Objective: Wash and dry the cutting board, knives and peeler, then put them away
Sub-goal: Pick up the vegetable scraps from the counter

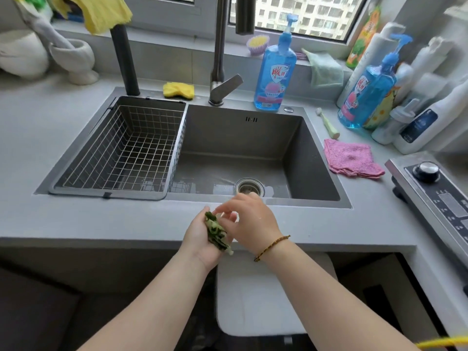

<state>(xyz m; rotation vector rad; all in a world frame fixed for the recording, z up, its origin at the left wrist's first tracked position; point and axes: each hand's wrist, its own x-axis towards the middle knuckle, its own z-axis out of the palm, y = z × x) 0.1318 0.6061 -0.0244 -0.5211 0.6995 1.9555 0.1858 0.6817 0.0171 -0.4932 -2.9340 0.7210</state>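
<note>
- Left hand (200, 239) is palm-up and cupped round a limp, wet wad of green scraps (216, 233), thumb curled up along one side.
- Right hand (253, 219) comes over the top, its bent fingertips (220, 212) on the wad (pinching or only touching, I cannot tell).
- Under both hands is the counter (101, 219), smooth matte grey with a straight front edge and bare room either side.
- Just beyond the fingertips drops the sink (311, 158), brushed dark steel with square walls and a round drain (249, 186).
- Further out on the left thumb's side sits a wire basket (121, 150) of thin grid mesh.
- Well off past the right knuckles lies a fluffy pink cloth (350, 160).
- Below the wrists is a white slab (273, 295) with rounded corners; cutting board or lid, cannot tell.
</note>
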